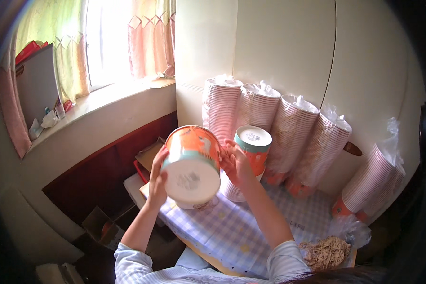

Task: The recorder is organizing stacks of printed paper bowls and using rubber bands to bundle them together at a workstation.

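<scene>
Orange paper bowl (192,154) with teal band and white base: held up in the air over the left part of the desk (244,232), tilted, base toward the wearer, rim away. Small dark print on the base, blurred.

Left hand (159,177): gripping the bowl's left side, fingers spread along the wall. Right hand (233,161): raised at the bowl's right side near the rim, fingers bent; cannot tell whether they grip it or only touch.

Right of the held bowl, on the desk: an upturned teal-and-orange bowl (254,146), white base uppermost, partly behind the right hand, white rims stacked beneath it.

Along the desk's back edge: four tall bagged stacks (222,109) of nested bowls in clear plastic, tops knotted, pale rims in close rows; orange shows at the foot of some. Two more bagged stacks (368,177) lean near the far right corner.

Near right corner: tan heap of thin bands (327,252), a crumpled clear bag (354,229) just beside it. Checked lavender-and-white cloth (227,236) covers the desk.

Beyond the desk's left edge: an open cardboard box (102,227), low down. Farther off, a bright window (106,42) between curtains (151,40).
</scene>
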A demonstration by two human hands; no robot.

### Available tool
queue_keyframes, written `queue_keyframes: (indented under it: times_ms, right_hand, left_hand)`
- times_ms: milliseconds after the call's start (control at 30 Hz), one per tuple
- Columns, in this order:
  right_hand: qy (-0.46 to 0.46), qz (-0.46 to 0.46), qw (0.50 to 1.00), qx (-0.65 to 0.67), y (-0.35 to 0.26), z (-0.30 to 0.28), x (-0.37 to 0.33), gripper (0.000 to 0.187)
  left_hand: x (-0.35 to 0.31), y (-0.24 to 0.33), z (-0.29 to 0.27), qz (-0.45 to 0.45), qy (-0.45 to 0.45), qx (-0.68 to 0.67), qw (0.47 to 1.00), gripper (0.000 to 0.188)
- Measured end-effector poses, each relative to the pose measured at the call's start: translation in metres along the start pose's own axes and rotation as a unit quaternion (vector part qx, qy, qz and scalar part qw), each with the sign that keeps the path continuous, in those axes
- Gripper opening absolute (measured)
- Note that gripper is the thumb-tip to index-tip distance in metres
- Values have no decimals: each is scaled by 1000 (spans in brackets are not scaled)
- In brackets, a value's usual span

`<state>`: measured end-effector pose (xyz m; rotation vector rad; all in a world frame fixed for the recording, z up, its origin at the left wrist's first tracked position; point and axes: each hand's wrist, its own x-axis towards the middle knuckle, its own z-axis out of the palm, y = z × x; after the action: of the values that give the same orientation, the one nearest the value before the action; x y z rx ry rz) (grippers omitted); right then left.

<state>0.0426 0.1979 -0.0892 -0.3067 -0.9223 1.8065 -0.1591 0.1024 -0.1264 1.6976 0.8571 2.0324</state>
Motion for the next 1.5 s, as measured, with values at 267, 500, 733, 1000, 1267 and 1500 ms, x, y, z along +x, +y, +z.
queue_keyframes:
  times_ms: [267, 500, 733, 1000, 1267, 1500]
  right_hand:
    - [-164, -83, 958, -222, 8, 4, 39, 65]
    - [-108, -60, 951, -284, 22, 0, 66, 34]
    - [-62, -66, 952, -291, 35, -26, 101, 32]
    - [-139, -34, 934, -327, 43, -27, 84, 77]
    - [-157, -54, 914, -369, 60, -46, 78, 84]
    - [-133, -64, 909, -389, 66, -50, 73, 80]
  left_hand:
    - [54, -7, -3, -225, 52, -154, 961, 52]
    - [64, -40, -21, -379, 39, -123, 917, 51]
    - [30, -59, -21, -233, -95, -23, 968, 88]
    - [6, -86, -23, -155, -55, 91, 982, 103]
    - [0, -92, -20, -184, -43, 169, 967, 101]
    - [-5, -102, -25, -190, -50, 174, 965, 101]
